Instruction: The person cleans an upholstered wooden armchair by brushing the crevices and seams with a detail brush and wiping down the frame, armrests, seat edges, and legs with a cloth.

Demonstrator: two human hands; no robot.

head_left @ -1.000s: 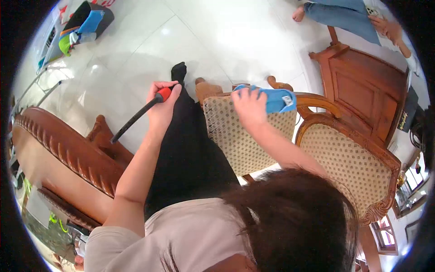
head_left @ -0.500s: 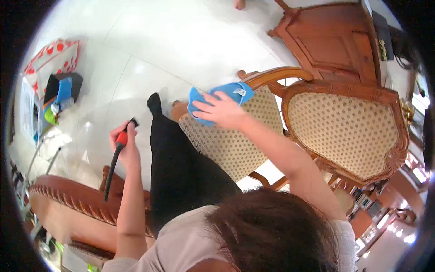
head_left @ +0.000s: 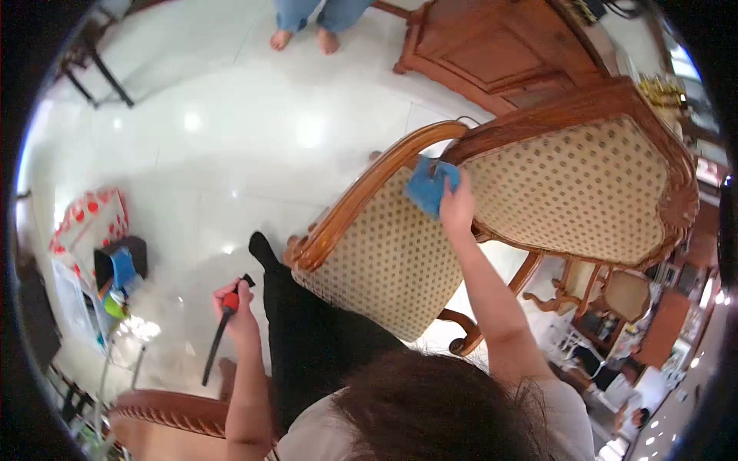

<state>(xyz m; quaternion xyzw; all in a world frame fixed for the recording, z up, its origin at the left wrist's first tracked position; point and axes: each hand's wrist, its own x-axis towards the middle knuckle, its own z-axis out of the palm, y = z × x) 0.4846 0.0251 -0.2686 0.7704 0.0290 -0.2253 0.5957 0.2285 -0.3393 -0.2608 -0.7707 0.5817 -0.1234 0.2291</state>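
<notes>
My left hand is closed round a brush with a long dark handle, a red-orange collar and short dark bristles. It holds the brush over the floor, beside my black-clothed leg. My right hand grips a blue cloth at the rear of a wooden armchair's seat, near the backrest. The patterned cream seat lies under my right arm. The carved wood-framed backrest stands to the right, and the curved armrest runs along the far side. My fingertips are partly hidden by the cloth.
A wooden cabinet stands behind the chair. Another person's bare feet are at the top. A red-dotted bag and a dark caddy with a blue cloth sit at left. Another carved seat is at lower left.
My right hand has moved the blue cloth from the seat's front and armrest to its rear corner, bunching it. The view has shifted, bringing another person's legs in. My left hand still holds the brush.
</notes>
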